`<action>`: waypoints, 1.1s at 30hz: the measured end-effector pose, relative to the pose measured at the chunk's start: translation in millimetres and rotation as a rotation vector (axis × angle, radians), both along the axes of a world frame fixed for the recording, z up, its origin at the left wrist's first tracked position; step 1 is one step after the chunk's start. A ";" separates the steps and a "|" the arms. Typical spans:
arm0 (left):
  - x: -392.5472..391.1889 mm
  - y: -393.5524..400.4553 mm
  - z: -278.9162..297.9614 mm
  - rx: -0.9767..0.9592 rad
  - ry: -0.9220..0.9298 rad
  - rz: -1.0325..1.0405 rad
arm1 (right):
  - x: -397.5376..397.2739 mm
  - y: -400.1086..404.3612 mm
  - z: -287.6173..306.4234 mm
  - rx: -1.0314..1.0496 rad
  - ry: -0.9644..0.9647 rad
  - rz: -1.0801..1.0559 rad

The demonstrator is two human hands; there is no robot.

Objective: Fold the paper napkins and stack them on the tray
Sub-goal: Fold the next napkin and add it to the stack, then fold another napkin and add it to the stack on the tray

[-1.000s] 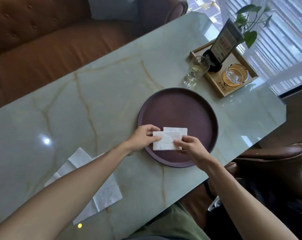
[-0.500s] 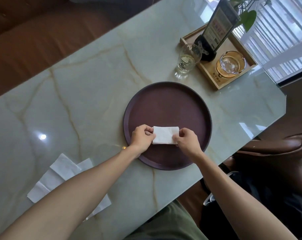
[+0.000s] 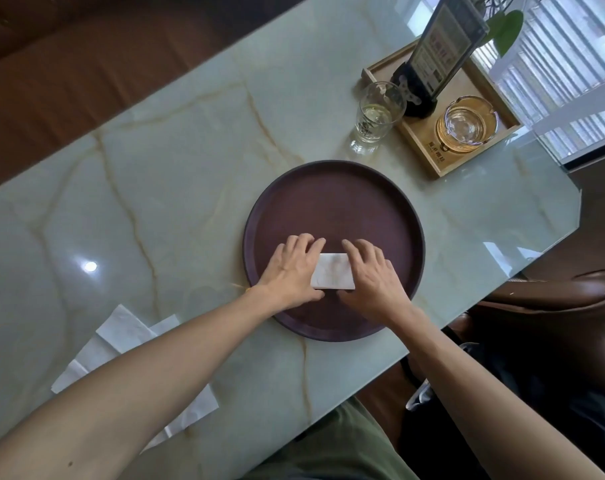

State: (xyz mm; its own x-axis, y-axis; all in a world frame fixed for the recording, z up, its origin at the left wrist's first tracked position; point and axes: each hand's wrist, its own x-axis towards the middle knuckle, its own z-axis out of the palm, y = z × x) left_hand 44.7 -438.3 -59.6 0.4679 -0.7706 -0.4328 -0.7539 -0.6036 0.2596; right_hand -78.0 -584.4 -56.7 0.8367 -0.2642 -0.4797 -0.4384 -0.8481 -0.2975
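Note:
A small stack of folded white napkins (image 3: 333,271) lies flat on the near half of the round dark purple tray (image 3: 332,202). My left hand (image 3: 290,271) grips the stack's left end and my right hand (image 3: 372,275) grips its right end. On both hands the fingers reach over the far edge and the thumbs sit at the near edge. Both ends of the stack are hidden under my hands. Several unfolded white napkins (image 3: 121,336) lie on the marble table at the near left, partly covered by my left forearm.
A drinking glass (image 3: 377,116) stands just beyond the tray. To its right, a small wooden tray (image 3: 432,161) holds an amber glass ashtray (image 3: 465,124) and a black sign holder (image 3: 439,53). The table's edge runs close on the right, with a brown leather seat below.
The top napkin, held slightly above and askew one second ago, now lies aligned on the stack. Both hands have lowered and closed in over the stack's ends.

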 end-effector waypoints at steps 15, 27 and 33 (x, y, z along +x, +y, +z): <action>2.0 4.5 -5.4 0.056 -0.019 -0.052 | 10.2 -6.7 -3.1 -0.101 0.092 0.170; 35.6 129.1 33.5 -0.213 0.256 0.681 | 85.4 69.9 57.9 0.141 0.042 0.143; 23.7 243.6 42.5 -0.235 0.274 1.011 | 111.4 164.3 52.1 0.315 0.117 0.169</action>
